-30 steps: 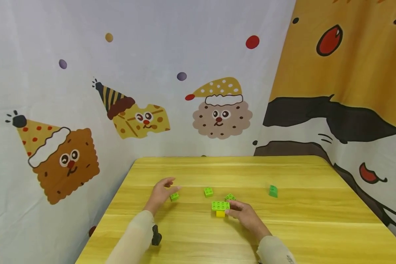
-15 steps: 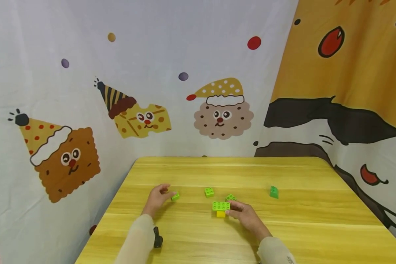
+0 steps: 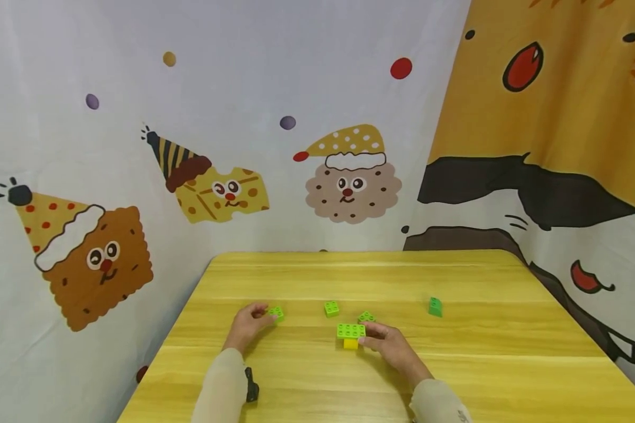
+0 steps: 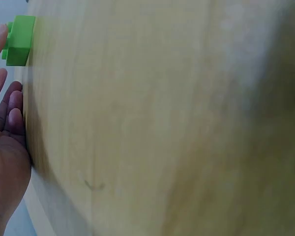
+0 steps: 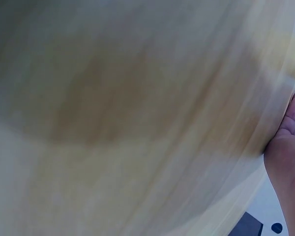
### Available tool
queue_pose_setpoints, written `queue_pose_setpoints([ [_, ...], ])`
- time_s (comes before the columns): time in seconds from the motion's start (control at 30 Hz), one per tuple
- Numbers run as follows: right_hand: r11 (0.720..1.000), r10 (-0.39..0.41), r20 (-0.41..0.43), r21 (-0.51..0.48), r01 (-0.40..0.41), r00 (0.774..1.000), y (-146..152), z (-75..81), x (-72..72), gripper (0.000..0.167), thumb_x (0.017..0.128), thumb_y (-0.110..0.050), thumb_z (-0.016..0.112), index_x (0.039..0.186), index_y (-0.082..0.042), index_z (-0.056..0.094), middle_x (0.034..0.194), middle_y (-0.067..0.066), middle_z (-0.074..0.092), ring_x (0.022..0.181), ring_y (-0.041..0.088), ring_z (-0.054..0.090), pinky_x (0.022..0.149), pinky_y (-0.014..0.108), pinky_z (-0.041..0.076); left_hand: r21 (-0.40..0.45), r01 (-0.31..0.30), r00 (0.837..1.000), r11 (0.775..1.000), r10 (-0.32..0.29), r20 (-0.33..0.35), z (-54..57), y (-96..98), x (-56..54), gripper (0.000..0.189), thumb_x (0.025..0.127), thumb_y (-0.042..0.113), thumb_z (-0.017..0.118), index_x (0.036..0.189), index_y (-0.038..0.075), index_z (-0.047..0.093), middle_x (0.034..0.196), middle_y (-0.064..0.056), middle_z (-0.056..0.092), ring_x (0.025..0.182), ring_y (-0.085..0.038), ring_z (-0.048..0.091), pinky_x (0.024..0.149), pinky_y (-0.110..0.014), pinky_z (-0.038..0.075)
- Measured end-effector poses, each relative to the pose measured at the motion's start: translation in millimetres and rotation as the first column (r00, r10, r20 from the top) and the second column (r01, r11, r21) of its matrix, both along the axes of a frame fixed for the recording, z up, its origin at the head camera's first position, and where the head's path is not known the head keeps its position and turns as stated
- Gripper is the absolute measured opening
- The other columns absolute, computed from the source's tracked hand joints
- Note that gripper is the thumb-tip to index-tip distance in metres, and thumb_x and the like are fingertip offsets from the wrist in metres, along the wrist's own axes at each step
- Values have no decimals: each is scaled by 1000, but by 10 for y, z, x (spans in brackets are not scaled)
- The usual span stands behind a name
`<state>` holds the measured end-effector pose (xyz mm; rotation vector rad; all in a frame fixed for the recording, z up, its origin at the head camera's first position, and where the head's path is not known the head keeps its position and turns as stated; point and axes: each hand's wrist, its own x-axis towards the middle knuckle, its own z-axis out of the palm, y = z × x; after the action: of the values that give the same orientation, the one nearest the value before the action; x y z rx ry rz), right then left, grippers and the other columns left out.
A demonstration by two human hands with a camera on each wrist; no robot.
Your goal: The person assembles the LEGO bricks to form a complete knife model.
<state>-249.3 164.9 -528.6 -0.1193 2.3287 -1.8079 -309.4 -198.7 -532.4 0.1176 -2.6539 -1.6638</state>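
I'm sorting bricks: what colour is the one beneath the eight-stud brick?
Lower brick: yellow, clearest in the head view.

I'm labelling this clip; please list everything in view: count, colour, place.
Long block: one, light green, atop yellow block
Yellow block: one, yellow, under long block
Small blocks: three, light green, left, centre, behind long block
Sloped block: one, dark green, farther right
Table: one, yellow wood grain, beneath blocks
Cartoon backdrop: one, white and orange, behind table
Dark object: one, black, foreground, left
Left hand: one, bare, at leftmost block
Right hand: one, bare, holding long block
Sleeves: two, cream, forearms
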Motion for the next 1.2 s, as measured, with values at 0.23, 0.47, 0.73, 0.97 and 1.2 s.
queue_pose_setpoints([
  [0.23,1000,-16,-9,11,16,1000,-14,-13,-19,50,90,-28,74,133,-4,62,122,10,66,110,25,60,91,44,50,-10,-9,1000,1000,9,-6,7,3,-19,48,85,21,81,124,-1,64,116,-14,62,104,-28,53,89,-44,46],
  [0.47,1000,-10,-10,-16,10,1000,-12,-9,-3,49,91,-25,74,133,-3,61,122,12,65,111,26,60,92,45,50,-43,-1,1000,999,1,-11,-11,23,-22,44,85,19,81,121,0,66,113,-12,61,102,-27,53,88,-44,46],
  [0.73,1000,8,-5,-13,-8,1000,-4,-1,1,50,92,-26,73,134,-3,61,124,12,65,112,27,60,93,46,49,-53,9,1000,999,-10,-10,-45,26,-14,46,85,19,81,123,-1,65,119,-14,59,109,-31,53,94,-49,44],
  [0.97,999,31,-10,-15,-31,999,-4,6,3,52,93,-28,72,136,-1,59,122,11,65,109,25,60,90,43,51,-38,8,999,999,-9,-35,-60,28,1,44,84,18,82,121,-1,66,119,-15,58,110,-33,53,94,-51,44],
  [1.2,999,39,-10,-21,-40,999,-2,4,7,53,93,-28,71,137,-1,57,124,12,64,111,26,60,91,45,51,-40,14,999,999,-16,-46,-59,31,6,41,85,16,80,119,-2,67,117,-16,58,106,-32,53,91,-49,45],
])
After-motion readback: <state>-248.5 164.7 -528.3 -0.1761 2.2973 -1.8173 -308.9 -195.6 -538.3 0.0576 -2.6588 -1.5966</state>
